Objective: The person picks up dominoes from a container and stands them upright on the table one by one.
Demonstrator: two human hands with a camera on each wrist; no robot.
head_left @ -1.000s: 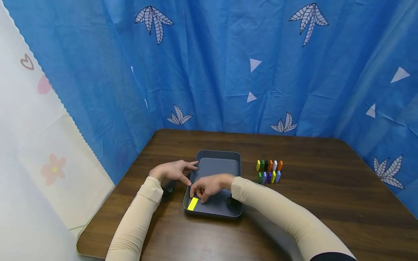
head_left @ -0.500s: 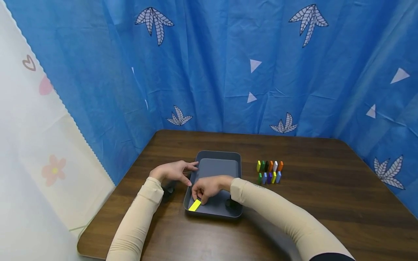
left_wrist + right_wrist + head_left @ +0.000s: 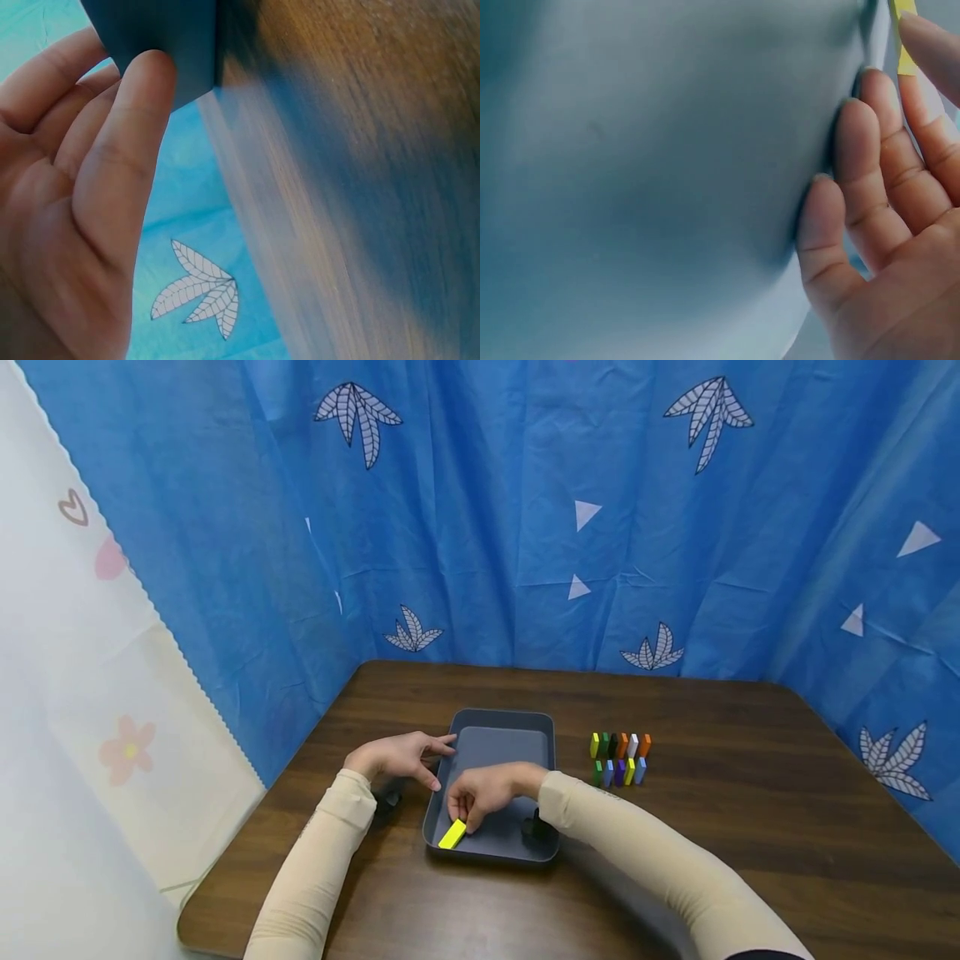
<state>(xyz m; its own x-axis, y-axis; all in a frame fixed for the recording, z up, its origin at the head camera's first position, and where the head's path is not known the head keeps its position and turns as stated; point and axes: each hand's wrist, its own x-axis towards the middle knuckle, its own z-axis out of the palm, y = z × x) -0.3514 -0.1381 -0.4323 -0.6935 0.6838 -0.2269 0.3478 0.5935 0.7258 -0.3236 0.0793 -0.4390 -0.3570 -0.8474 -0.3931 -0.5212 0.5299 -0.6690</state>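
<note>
At the near left corner of the grey tray [image 3: 491, 852], my right hand [image 3: 487, 789] pinches a yellow domino block [image 3: 452, 834] between thumb and index finger. The right wrist view shows the thumb over the yellow domino block [image 3: 905, 45], while the other fingers lie against a blurred grey surface. My left hand [image 3: 401, 756] holds the tray's left wall. In the left wrist view, its thumb [image 3: 135, 127] presses the wall from outside and the other fingers reach over the rim, their tips hidden.
Right of the tray, several coloured domino blocks [image 3: 619, 771] stand on end in two short rows on the brown wooden table [image 3: 750, 793]. A blue curtain [image 3: 510, 527] hangs behind the table, and a white one [image 3: 90, 677] on the left.
My right hand has closed its fingers on the yellow domino block and shifted slightly right. The block has turned and moved a little right with it. My left hand stays at the tray wall.
</note>
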